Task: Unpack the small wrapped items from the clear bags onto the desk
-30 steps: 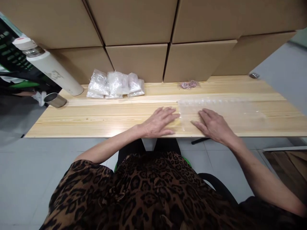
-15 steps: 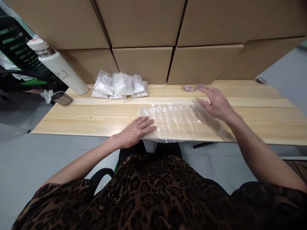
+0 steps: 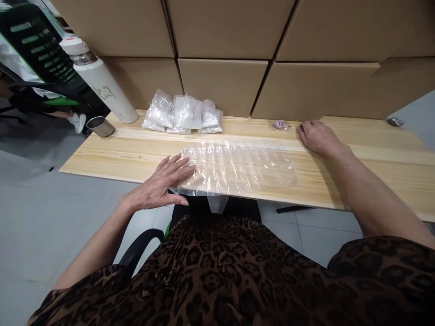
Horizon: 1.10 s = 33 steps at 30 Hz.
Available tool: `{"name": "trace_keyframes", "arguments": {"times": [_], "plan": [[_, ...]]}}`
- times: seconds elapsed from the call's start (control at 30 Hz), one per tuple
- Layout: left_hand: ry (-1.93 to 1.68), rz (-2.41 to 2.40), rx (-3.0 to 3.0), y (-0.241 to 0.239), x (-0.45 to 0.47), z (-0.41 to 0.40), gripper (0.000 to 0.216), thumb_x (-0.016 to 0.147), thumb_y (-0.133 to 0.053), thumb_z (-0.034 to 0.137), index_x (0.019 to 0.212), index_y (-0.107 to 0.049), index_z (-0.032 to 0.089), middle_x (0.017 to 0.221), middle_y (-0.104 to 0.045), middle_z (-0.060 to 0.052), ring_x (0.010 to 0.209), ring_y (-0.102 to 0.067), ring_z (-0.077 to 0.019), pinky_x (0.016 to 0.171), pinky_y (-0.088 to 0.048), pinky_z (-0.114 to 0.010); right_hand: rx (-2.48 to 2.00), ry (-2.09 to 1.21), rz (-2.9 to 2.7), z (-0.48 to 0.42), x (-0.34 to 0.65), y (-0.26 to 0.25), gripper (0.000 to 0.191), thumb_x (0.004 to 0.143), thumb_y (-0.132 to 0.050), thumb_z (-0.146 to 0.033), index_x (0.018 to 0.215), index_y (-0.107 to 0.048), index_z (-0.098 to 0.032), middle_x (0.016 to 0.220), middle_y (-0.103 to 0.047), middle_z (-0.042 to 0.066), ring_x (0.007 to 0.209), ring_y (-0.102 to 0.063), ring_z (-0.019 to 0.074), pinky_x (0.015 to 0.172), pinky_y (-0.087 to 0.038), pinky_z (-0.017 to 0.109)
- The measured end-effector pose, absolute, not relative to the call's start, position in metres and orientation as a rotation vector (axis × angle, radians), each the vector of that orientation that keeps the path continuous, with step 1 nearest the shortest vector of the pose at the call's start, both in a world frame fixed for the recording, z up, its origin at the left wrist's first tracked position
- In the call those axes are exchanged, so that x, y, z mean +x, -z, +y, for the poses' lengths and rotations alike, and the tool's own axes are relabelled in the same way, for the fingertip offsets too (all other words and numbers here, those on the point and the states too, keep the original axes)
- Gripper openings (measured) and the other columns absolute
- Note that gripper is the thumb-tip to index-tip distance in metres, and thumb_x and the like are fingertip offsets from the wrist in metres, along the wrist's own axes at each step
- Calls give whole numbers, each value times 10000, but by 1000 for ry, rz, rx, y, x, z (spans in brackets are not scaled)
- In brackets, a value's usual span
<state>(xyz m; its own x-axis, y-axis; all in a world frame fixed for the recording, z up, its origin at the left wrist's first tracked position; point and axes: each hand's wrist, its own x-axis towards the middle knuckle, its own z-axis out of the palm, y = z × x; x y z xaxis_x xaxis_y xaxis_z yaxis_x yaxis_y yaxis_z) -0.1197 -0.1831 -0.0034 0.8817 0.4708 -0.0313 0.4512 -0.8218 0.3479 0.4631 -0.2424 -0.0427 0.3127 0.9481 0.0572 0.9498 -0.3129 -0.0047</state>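
A row of overlapping clear plastic bags (image 3: pixel 234 170) with small printed marks along the top lies flat near the table's front edge. At the row's left end my left hand (image 3: pixel 161 183) is open, fingers spread, fingertips at the plastic. My right hand (image 3: pixel 319 137) is beyond the row's right end, with curled fingers closed over a small pinkish packet (image 3: pixel 300 128), mostly hidden; only a bit shows at the fingertips. Just left of it sits another small pinkish clear-wrapped packet (image 3: pixel 281 125), whose contents I cannot make out.
Stacked cardboard boxes (image 3: pixel 222 86) line the back of the wooden table (image 3: pixel 102 158). Filled clear bags (image 3: pixel 188 112) are piled before them. A white thermos (image 3: pixel 105 88) and a metal cup (image 3: pixel 101 127) stand at the left. A small shiny item (image 3: pixel 395 122) lies far right.
My right hand has gone from open above the packets to closed over the right one. My left hand has slid left to the row's end, fingers spreading. The view has shifted slightly.
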Motion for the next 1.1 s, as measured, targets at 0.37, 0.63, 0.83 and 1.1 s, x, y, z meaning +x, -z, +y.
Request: {"name": "trace_keyframes", "arguments": {"times": [0.37,0.63,0.83,1.1], "plan": [[-488,748,2703,20,-117,-208,866,1041,-501,664,1751,-39,488,1855,-171,15,1730,-185,-328,1416,-191,-618,-2395,179,-1687,-231,427,19,453,1063,-330,-240,1422,-540,-61,1421,-627,309,1276,-615,357,1073,-463,482],[-701,738,2697,28,-110,-231,857,1075,-493,584,1762,-1,442,1839,-257,-50,1709,-272,-296,1390,-305,-586,-2360,74,-2003,-202,404,32,573,1087,-325,-446,1406,-567,-36,1336,-680,312,1205,-655,399,1071,-493,540],[-1077,561,2511,37,-97,-232,807,1014,-716,447,1718,-338,334,1742,-449,-141,1632,-428,-338,1338,-378,-604,-2503,146,-1993,-183,406,25,440,1021,-469,-285,1353,-586,-20,1258,-722,315,1085,-705,388,949,-526,478],[-1253,497,2142,33,-40,-252,657,1038,-687,327,1655,-461,313,1651,-568,-117,1547,-542,-270,1289,-478,-495,-1749,-328,-1370,-223,345,4,244,901,-789,-316,1103,-717,-200,1057,-781,115,878,-707,223,837,-580,382]]}}
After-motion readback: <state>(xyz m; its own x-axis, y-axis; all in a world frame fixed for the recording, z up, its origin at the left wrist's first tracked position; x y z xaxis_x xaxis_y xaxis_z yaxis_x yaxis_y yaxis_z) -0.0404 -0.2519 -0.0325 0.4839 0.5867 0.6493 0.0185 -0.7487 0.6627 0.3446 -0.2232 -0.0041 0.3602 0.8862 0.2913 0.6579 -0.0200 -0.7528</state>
